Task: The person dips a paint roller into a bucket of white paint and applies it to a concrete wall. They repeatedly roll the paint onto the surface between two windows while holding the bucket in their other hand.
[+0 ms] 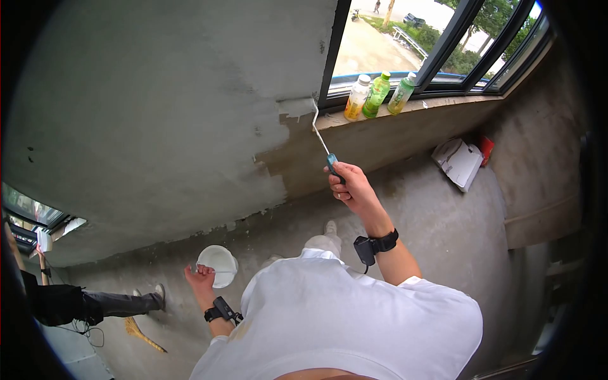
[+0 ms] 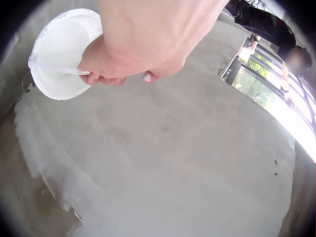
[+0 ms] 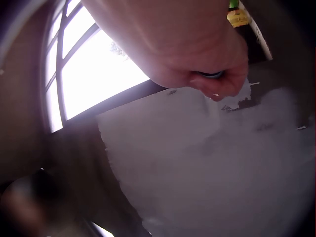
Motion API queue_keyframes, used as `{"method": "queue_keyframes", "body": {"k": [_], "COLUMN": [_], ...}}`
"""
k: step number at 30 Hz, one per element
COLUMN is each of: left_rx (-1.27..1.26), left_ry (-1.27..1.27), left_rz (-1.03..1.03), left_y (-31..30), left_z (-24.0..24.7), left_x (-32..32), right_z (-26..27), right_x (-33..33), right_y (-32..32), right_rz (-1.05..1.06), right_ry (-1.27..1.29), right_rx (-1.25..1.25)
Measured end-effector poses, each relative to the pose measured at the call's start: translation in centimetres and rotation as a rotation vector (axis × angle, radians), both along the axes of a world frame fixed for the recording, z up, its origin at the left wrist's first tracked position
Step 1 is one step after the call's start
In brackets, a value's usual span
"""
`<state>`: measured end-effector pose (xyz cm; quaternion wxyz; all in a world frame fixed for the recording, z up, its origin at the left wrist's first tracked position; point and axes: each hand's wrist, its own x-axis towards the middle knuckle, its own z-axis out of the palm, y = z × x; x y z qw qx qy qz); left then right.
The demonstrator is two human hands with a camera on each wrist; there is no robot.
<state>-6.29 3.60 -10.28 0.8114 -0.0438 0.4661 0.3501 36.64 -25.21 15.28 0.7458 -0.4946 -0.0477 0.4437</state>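
Observation:
My right hand [image 1: 353, 189] grips the blue-green handle [image 1: 333, 162] of a small paint roller [image 1: 322, 136]. Its bent white rod reaches up to the wall beside the window's lower corner, where the roller head blends into the pale coating. Down at my left side, the left hand [image 1: 201, 283] has its fingers curled round the handle [image 2: 61, 70] of a white bucket [image 2: 35, 49] with whitish contents. The wall [image 1: 158, 120] carries a light grey coat with a ragged edge; a darker brown strip [image 1: 301, 155] runs below the sill.
Three drink bottles [image 1: 377, 95] stand on the window sill [image 1: 443, 107], right of the roller. A white box [image 1: 459, 163] lies on the floor at right. Another person [image 1: 76, 301] works at far left, near a straw broom [image 1: 144, 335].

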Motion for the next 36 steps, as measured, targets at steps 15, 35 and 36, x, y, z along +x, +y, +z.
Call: {"method": "queue_keyframes", "body": {"k": [15,35,36], "left_rx": [0.031,-0.012,-0.011], "left_ry": [-0.024,-0.035,-0.035], "left_rz": [0.009,-0.011,-0.010], "left_y": [1.0,0.7,0.7], "left_z": [-0.4,0.4,0.3], "left_x": [-0.3,1.1,1.1], "right_z": [-1.3,1.7,2.6], "right_x": [-1.8,-3.6,-3.6], "right_y": [1.8,3.0,3.1], "right_rz": [-0.030,-0.093,-0.093], "right_ry": [-0.053,-0.178,-0.178], "right_rx": [-0.115,-0.043,-0.043]}}
